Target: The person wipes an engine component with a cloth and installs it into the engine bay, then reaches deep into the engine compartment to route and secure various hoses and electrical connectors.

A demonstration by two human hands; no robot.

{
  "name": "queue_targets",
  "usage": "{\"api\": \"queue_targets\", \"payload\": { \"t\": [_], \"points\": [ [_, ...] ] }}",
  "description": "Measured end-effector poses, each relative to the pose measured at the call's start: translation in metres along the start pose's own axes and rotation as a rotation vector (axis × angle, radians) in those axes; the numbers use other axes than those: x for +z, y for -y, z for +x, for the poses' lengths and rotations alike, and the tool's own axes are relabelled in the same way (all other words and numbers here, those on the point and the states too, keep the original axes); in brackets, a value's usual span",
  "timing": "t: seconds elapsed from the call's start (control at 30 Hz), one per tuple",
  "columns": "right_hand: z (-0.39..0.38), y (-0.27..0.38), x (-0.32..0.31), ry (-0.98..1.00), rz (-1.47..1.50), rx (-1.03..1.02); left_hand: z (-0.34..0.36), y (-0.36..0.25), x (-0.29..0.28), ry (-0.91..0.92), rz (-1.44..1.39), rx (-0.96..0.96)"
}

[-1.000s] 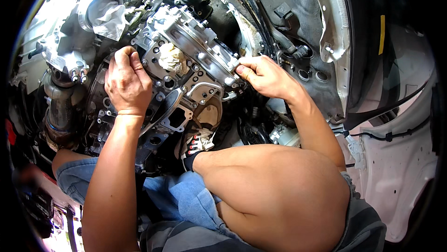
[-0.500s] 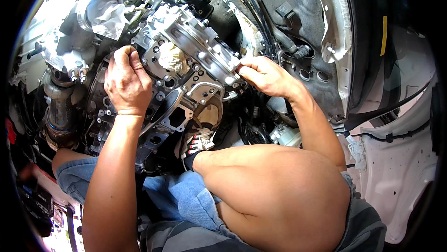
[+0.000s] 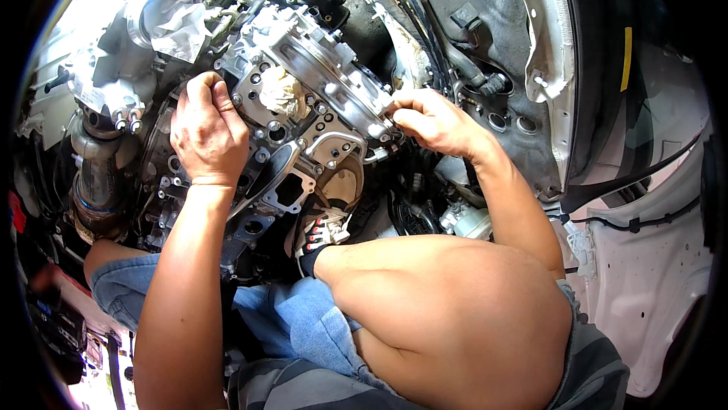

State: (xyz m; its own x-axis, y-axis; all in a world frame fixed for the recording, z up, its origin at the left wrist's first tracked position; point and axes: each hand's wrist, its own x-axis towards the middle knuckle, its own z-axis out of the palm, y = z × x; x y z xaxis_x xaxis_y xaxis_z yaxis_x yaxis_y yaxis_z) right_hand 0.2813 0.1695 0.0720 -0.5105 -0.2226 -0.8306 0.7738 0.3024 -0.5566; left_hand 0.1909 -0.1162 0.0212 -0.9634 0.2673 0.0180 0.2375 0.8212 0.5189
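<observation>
Head view: both hands grip a grey metal engine part (image 3: 318, 69) in a car's engine bay. The left hand (image 3: 206, 133) clenches its left edge; the right hand (image 3: 432, 123) pinches its right edge. White rag (image 3: 284, 93) plugs its middle.

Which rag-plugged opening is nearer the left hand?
The small rag-stuffed port in the housing, just right of the left hand; the large round opening sits higher, upper left.
</observation>
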Motion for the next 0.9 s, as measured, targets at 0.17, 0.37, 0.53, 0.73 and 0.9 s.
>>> {"api": "queue_targets", "payload": {
  "t": [0.17, 0.37, 0.53, 0.73, 0.9],
  "points": [
    [0.002, 0.005, -0.001, 0.032, -0.008, 0.085, 0.0, -0.001, -0.001, 0.008, -0.006, -0.009],
    [0.005, 0.007, -0.001, 0.068, 0.018, 0.056, 0.0, 0.001, 0.0, 0.008, -0.002, -0.007],
    [0.002, 0.011, 0.001, 0.041, 0.039, 0.072, 0.0, 0.001, -0.001, 0.013, -0.003, -0.015],
    [0.004, 0.006, 0.0, 0.071, 0.055, 0.044, 0.0, -0.001, 0.0, 0.005, -0.002, 0.0],
    [0.001, 0.007, -0.001, 0.009, 0.129, 0.074, 0.0, -0.001, 0.001, 0.003, -0.004, 0.004]
  ]
}}
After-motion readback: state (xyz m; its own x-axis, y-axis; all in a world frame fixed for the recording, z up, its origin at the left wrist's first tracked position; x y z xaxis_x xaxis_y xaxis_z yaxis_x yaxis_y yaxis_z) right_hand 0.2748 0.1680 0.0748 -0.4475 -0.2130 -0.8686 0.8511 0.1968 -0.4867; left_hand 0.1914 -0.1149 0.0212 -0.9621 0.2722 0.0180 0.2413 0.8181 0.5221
